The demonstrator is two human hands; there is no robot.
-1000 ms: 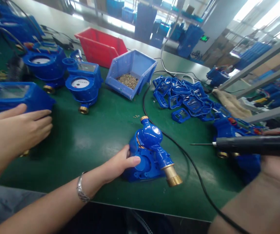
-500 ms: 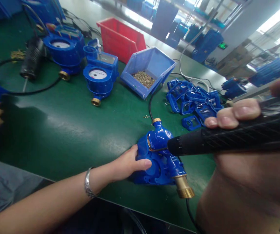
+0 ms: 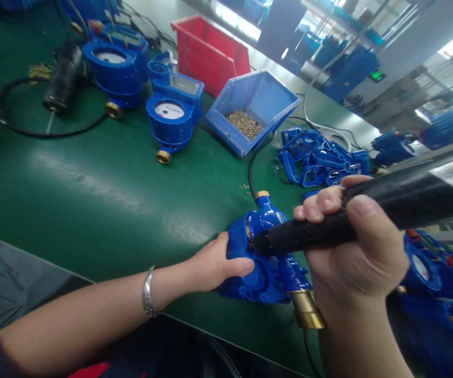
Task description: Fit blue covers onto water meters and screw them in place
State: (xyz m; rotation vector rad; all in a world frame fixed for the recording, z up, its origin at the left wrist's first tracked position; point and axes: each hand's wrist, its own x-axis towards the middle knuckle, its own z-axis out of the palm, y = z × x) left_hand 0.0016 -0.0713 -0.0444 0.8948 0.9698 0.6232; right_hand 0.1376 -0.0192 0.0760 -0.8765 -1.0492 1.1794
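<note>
A blue water meter [image 3: 277,215] with brass threaded ends lies on its side on the green table. My left hand [image 3: 218,265] grips its blue housing from the left, thumb across the near face. My right hand [image 3: 352,236] is wrapped round a black electric screwdriver [image 3: 301,233] that points left. The driver's nose is right against the meter, beside the brass pipe body, and hides the bit and any screw there. Several loose screws [image 3: 244,187] lie behind the meter.
Behind stand a blue bin [image 3: 226,134] of small screws and a red bin [image 3: 195,52]. Blue plastic frames [image 3: 309,157] are heaped at right. Two upright meters [image 3: 171,118] and another screwdriver [image 3: 63,84] with a looped cable are at left. More meters [image 3: 423,268] sit at far right.
My right hand has pushed the screwdriver left and inward, so its nose now meets the meter and the bit no longer shows. Another person's hand at the left edge has gone from view.
</note>
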